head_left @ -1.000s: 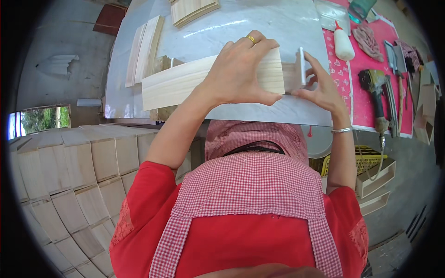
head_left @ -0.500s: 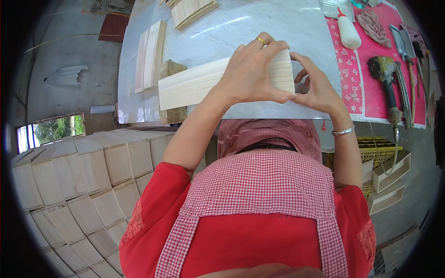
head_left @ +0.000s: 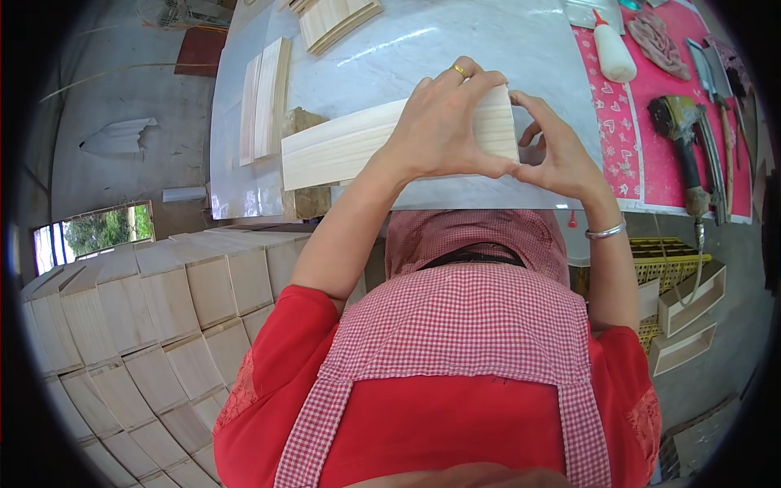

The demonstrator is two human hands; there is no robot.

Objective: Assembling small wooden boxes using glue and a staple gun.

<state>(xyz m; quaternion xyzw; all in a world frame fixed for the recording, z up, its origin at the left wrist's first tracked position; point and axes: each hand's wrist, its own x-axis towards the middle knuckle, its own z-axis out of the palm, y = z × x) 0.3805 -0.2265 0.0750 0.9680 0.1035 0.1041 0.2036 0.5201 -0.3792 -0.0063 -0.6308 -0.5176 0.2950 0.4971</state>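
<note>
A long pale wooden board (head_left: 342, 142) lies level near the front edge of the table, its left end over a rough wooden block (head_left: 309, 202). My left hand (head_left: 443, 122) spans the board near its right end, thumb on the near edge and fingers over the far edge. At the board's right end, my right hand (head_left: 561, 150) curves around with thumb and index finger at its two corners. The thumbs of both hands meet at the near corner. Whatever lies under the board between my hands is hidden.
Narrow wooden pieces (head_left: 266, 102) lie at the table's left, with more boards (head_left: 338, 23) behind. On the pink cloth at right are a glue bottle (head_left: 614, 53), a rag (head_left: 657, 42) and a nail gun (head_left: 683, 150). Stacked wooden boxes (head_left: 163, 301) stand lower left, and a yellow crate (head_left: 663, 252) lower right.
Both hands keep the same hold on the board. Only the whole view has shifted very slightly.
</note>
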